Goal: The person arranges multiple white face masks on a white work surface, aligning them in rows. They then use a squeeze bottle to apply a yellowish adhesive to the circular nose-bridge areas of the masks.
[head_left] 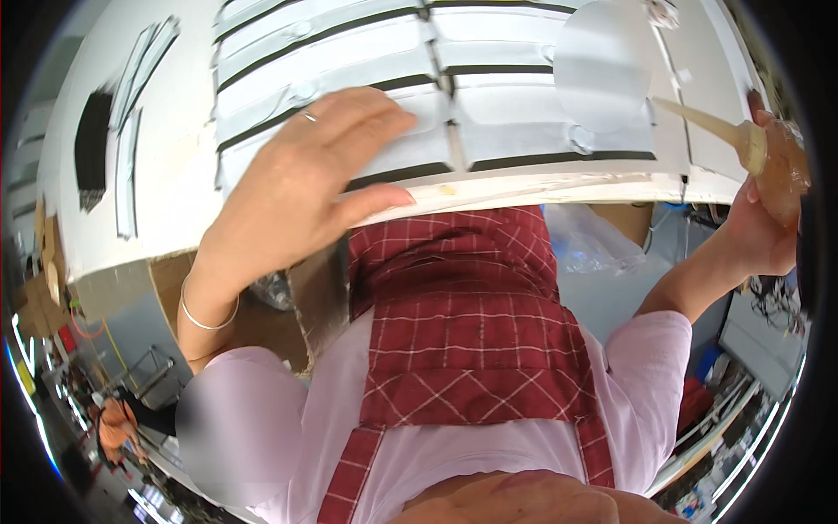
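Note:
My right hand [768, 231] is wrapped round a squeeze bottle [781, 175] of amber liquid at the far right. The bottle's long pale nozzle [703, 120] points left, toward the table. At the table's near edge my left hand [301, 179] hovers over or rests on pale plastic sheets [349, 52]; which of these, I cannot tell. Its fingers are stretched and slightly bent, the thumb is apart, and nothing shows in it. Black strips [559, 162] run across the sheets in rows, with a dark seam between the two columns.
The white table [175, 201] bears a stack of black strips [92, 148] and several thin pale strips [128, 175] on the left. Below its edge are a cardboard box [323, 288] and a clear plastic bag [594, 244]. Another person [118, 428] is far behind at left.

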The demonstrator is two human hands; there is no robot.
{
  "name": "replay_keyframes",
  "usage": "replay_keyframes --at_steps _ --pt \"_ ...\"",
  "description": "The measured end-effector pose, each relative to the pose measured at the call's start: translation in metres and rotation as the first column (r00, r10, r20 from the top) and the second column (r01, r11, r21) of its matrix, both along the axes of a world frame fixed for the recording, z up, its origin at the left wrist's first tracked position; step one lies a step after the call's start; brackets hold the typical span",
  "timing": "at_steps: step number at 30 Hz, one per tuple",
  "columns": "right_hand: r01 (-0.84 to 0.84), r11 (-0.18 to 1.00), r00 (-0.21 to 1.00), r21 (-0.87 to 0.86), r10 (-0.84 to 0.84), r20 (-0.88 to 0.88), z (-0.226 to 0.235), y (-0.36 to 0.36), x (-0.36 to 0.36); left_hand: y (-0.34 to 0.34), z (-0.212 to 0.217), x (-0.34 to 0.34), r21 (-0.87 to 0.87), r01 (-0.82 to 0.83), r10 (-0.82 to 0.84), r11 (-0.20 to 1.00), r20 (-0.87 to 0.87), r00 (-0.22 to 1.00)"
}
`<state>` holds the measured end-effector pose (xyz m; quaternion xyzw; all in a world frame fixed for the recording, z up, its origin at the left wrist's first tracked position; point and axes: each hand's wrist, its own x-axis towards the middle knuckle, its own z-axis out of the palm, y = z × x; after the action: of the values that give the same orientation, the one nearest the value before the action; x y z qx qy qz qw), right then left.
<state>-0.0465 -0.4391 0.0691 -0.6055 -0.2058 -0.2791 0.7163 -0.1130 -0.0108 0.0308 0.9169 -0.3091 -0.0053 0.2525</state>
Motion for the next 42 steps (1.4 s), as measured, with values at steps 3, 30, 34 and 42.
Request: replay_keyframes --at_steps 3,30,34,42 --pt "-0.205 0.973 0.964 0.102 0.219 -0.153 -0.023 0.042 0.006 0.03 0.002 -0.014 0.012 -0.17 0.17 0.985 -0.003 0.985" --pt "-0.499 0.789 0.841 -0.357 0.342 -0.42 -0.067 0.194 0.039 0.035 -0.058 -0.051 -0.088 -0.299 0.307 0.95 0.101 0.946" --pt "-0.498 0.763 0.856 -0.412 0.356 -0.374 -0.062 0.188 0.04 0.036 -0.058 -0.052 -0.087 -0.307 0.314 0.948 0.099 0.944" --pt "-0.415 0.749 0.907 -0.517 0.296 -0.299 -0.069 0.187 0.04 0.037 -0.058 -0.051 -0.069 -0.304 0.31 0.95 0.1 0.945"
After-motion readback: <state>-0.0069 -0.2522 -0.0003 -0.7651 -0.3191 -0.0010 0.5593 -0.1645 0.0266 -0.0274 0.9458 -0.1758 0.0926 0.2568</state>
